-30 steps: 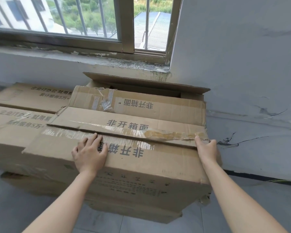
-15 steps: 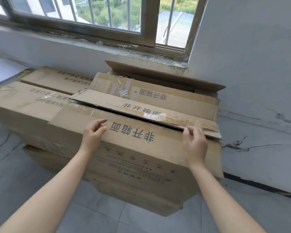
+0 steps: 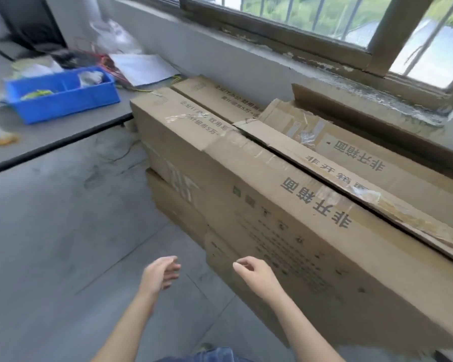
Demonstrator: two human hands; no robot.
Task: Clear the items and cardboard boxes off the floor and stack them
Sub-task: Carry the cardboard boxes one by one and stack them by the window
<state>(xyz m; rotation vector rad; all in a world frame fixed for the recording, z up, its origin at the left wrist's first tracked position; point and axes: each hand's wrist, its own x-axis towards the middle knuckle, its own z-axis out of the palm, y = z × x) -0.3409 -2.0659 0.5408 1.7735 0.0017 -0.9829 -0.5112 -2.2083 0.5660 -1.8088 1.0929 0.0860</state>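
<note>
A stack of long brown cardboard boxes (image 3: 285, 205) with black printed characters lies against the wall under the window. The top front box has a loose taped flap (image 3: 351, 184) lying along its upper edge. My left hand (image 3: 160, 274) hovers over the floor in front of the stack, fingers apart, holding nothing. My right hand (image 3: 254, 274) floats beside the front face of the boxes, fingers loosely curled and empty, not touching the cardboard.
A blue plastic bin (image 3: 63, 94) with small items stands on the floor at the far left. Behind it lie white paper sheets (image 3: 144, 67), a clear plastic bag (image 3: 115, 37) and tangled wires (image 3: 107, 62). A yellowish small object (image 3: 4, 137) lies near the left edge. Grey floor (image 3: 63, 244) stretches to the left.
Both hands have come off the top box and dropped low in front of the stack. The view has swung left, bringing the blue bin and floor clutter into sight.
</note>
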